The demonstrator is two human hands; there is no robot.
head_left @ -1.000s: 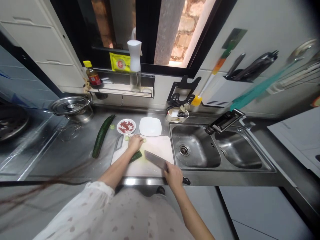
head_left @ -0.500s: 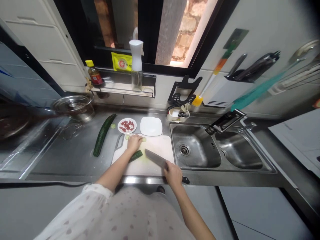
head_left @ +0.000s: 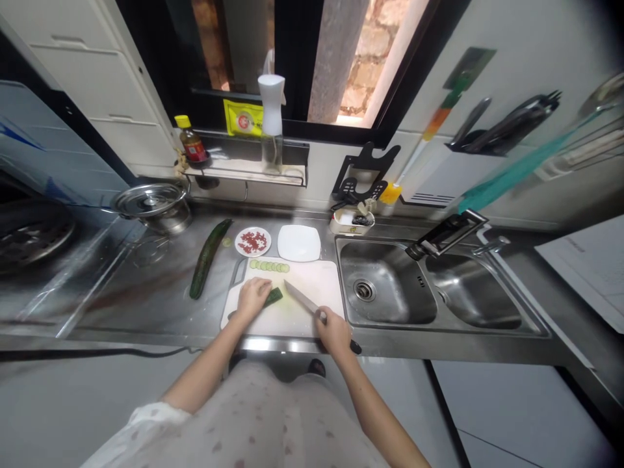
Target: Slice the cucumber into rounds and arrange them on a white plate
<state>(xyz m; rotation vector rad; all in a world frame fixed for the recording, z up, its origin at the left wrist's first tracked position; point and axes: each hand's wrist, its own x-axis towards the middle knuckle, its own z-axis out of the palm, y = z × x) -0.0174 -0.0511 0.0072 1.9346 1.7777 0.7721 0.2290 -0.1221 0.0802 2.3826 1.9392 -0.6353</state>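
Observation:
A cut cucumber lies slantwise on the white cutting board, its cut end pointing right. My left hand is closed over its middle and hides part of it, fingers bent together. In my right hand is the handle of a kitchen knife. The blade slants up and left over the board, its tip a little to the right of the cucumber's cut end and apart from it. Along the board's far edge runs a row of several pale green cucumber slices.
A whole cucumber lies left of the board. Behind it stand a plate of chopped red pieces and a white square plate. The steel sink with its faucet is at right; a lidded pot is at far left.
My left hand has moved from the slices down and left onto the cut cucumber, and the row of slices now shows. The knife stays in my right hand, its blade slightly turned.

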